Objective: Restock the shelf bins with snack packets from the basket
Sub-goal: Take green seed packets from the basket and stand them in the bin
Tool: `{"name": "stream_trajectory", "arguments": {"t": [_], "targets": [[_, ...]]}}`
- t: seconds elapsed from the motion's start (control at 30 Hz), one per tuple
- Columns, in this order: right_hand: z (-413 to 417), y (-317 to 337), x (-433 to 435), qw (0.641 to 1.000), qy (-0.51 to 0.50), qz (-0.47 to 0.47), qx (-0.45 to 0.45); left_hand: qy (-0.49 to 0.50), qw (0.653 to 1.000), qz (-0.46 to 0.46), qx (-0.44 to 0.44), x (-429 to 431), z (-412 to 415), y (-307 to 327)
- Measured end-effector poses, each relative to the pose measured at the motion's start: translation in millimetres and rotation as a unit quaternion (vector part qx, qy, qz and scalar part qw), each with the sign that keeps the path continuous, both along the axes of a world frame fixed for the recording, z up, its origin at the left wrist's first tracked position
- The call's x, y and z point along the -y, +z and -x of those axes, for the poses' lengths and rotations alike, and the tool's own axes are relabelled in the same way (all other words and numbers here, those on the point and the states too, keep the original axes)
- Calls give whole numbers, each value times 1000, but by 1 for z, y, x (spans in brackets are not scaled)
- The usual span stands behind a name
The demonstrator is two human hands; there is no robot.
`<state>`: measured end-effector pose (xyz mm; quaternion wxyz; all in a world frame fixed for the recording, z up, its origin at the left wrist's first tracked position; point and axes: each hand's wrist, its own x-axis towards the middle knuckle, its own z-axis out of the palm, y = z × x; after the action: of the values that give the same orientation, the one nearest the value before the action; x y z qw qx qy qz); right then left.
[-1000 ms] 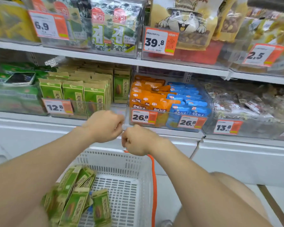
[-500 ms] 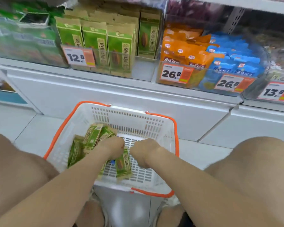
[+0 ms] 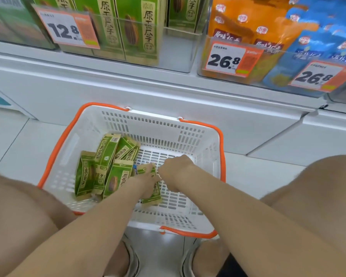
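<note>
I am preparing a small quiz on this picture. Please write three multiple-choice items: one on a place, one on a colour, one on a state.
1. Where do the loose green packets lie?
A. in the white basket
B. on the floor
C. on a knee

2. What colour are the basket's handles?
A. blue
B. orange
C. black

3. What is the left hand doing?
A. hanging idle
B. touching the price tag
C. reaching down on a green packet in the basket

Answers: 1 A, the packets sit inside its walls; 2 B, orange bands run round the rim; 3 C, the hand covers the packet's top.
</note>
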<state>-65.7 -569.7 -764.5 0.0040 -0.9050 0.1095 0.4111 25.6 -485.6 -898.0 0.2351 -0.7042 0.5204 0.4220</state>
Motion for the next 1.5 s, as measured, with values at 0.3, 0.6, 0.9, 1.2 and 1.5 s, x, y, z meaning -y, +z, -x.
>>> {"name": "stream_trajectory", "arguments": {"t": [0.3,0.6,0.9,1.2,1.5], "targets": [[-13,9,23,997,-64,-18,34,30,999,39,-23,-4,2,-30],[-2,52,55,985,-141,-4,103,374,875,245,-186,28,9,32],[4,93,84,843,-414,-109,326,502,693,488,-173,46,16,125],[23,124,89,702,-498,-324,393,480,617,463,-418,24,-12,186],[30,155,75,707,-457,-346,415,534,553,477,-426,22,-14,206]]}}
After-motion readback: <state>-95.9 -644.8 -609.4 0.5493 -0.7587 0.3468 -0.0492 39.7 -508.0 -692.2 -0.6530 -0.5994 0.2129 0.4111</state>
